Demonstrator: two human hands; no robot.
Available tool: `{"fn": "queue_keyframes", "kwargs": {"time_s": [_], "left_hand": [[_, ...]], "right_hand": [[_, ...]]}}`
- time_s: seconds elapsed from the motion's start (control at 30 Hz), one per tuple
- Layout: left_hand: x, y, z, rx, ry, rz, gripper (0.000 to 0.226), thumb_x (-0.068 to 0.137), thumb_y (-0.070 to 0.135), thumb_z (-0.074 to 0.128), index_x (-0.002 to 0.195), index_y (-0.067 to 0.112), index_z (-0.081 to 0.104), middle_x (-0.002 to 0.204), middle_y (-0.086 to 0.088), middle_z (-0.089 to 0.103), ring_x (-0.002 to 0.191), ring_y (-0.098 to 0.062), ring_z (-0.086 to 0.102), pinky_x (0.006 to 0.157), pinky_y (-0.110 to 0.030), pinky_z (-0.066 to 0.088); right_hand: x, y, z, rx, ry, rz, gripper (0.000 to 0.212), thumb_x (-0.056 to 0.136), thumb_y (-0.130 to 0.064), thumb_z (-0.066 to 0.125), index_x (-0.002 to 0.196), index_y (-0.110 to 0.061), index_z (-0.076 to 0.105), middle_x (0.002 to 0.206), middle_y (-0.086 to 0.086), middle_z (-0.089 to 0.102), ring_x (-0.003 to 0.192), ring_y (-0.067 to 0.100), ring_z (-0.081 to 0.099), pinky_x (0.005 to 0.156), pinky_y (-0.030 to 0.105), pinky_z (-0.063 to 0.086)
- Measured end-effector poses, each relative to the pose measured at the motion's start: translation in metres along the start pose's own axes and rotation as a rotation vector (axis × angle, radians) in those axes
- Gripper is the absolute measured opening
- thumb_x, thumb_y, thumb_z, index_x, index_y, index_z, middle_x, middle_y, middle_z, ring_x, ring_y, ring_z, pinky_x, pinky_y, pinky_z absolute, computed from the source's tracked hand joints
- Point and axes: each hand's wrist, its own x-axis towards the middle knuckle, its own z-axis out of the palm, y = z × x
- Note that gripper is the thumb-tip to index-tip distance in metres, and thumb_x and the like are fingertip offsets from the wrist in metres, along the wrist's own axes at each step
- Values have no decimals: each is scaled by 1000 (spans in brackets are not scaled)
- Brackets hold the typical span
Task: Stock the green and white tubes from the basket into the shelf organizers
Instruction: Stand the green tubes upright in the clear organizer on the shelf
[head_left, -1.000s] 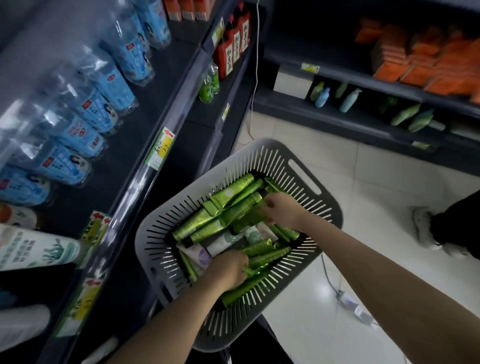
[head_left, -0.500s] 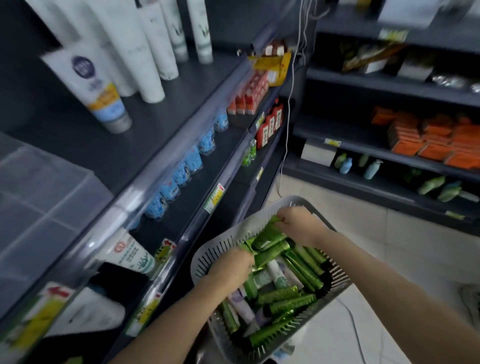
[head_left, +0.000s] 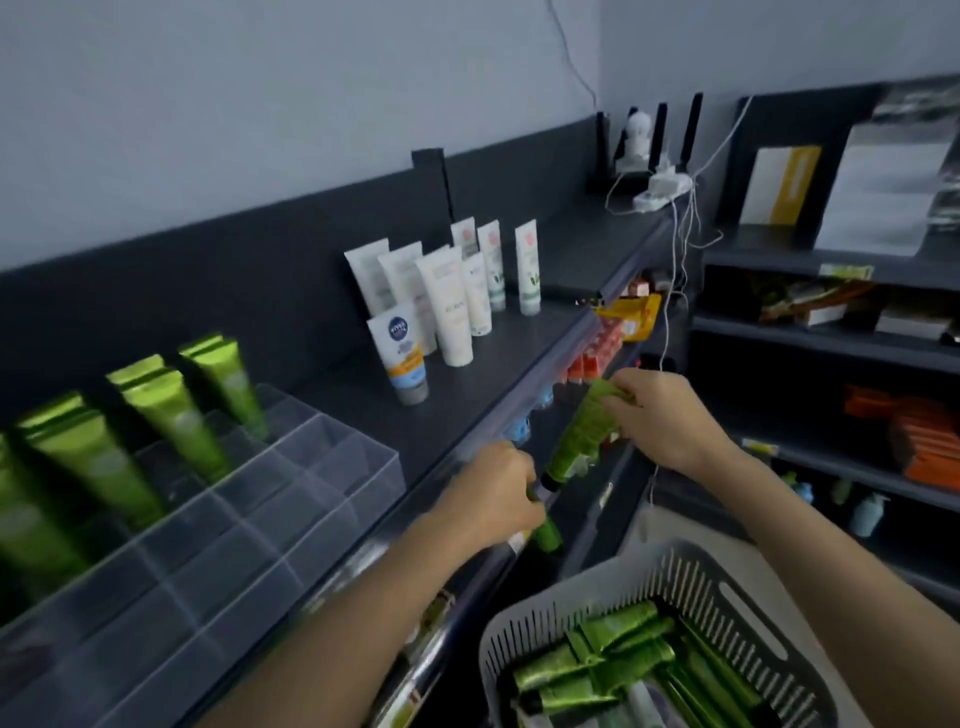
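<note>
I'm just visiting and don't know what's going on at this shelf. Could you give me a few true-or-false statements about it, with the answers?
1. The right hand holds a green tube. True.
2. The left hand is empty. False: its fingers are curled round a second green tube.
3. The basket has nothing in it. False: a pile of green tubes lies in it.
4. The clear organizer already has tubes in it. True: stocked tubes stand in its rear compartments.
5. The white tubes on the shelf lie flat. False: they stand upright.
</note>
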Motion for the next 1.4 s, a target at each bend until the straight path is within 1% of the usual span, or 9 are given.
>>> {"fn": "queue_keyframes", "kwargs": {"time_s": [0.3, 0.47, 0.7, 0.8, 0.97, 1.1, 1.2, 1.3, 1.4], "left_hand": [[-31, -19, -140, -49, 444, -48, 29, 82, 35, 70, 81, 6, 70, 70, -3, 56, 65, -17, 54, 68, -37, 46], [-64, -57, -195, 78, 625, -140, 27, 83, 35, 68, 77, 8, 67, 73, -9, 59, 65, -24, 60, 69, -42, 51], [-104, -104, -234, 201, 668, -319, 33, 87, 32, 64, 69, 5, 60, 64, -10, 59, 57, -22, 60, 68, -43, 50], [-113, -120, -235, 226, 639, -381, 33, 87, 34, 64, 72, 5, 62, 66, -10, 58, 63, -23, 59, 70, -44, 49], [-116, -140, -227, 219, 536, -449, 36, 86, 36, 65, 74, 1, 62, 67, -12, 62, 62, -25, 61, 70, -44, 51], [-118, -152, -219, 161, 472, -522, 35, 86, 34, 66, 88, -1, 65, 81, -15, 65, 70, -28, 65, 73, -42, 54], [-119, -155, -213, 177, 428, -555, 34, 87, 35, 65, 101, 4, 66, 86, -10, 64, 75, -25, 64, 77, -37, 53], [-118, -159, -211, 185, 393, -592, 34, 87, 34, 65, 103, 4, 66, 87, -12, 67, 70, -26, 65, 75, -39, 54], [-119, -163, -206, 181, 378, -583, 31, 88, 30, 64, 95, 0, 64, 80, -13, 65, 65, -26, 65, 70, -42, 55]], "right_hand": [[54, -102, 1, 119, 314, -167, 36, 90, -14, 52, 59, -1, 39, 52, 12, 41, 51, 20, 35, 47, 32, 25], [83, -151, 28, 235, 325, -212, 31, 85, -17, 52, 61, 2, 48, 59, 18, 58, 60, 31, 58, 57, 40, 45], [114, -228, 84, 253, 117, -314, 33, 82, -15, 50, 52, -5, 43, 59, 18, 62, 54, 26, 48, 53, 39, 42], [123, -253, 111, 143, 2, -325, 41, 84, -17, 52, 49, -11, 32, 52, 9, 44, 57, 27, 43, 49, 32, 31], [129, -277, 143, 20, -132, -311, 34, 80, -13, 53, 52, -13, 34, 75, 17, 58, 71, 35, 56, 59, 29, 38], [133, -282, 158, -23, -198, -287, 27, 79, -12, 55, 56, -11, 40, 75, 13, 56, 68, 31, 55, 58, 29, 40], [137, -283, 160, -17, -281, -326, 5, 80, -11, 52, 79, -6, 54, 88, 16, 64, 70, 31, 65, 58, 34, 51], [141, -282, 155, 56, -446, -403, 26, 88, -11, 56, 114, -11, 52, 104, 14, 59, 64, 29, 70, 59, 40, 60], [146, -278, 145, 156, -626, -403, 42, 85, -8, 66, 124, -14, 51, 112, 11, 53, 73, 29, 72, 68, 40, 61]]}}
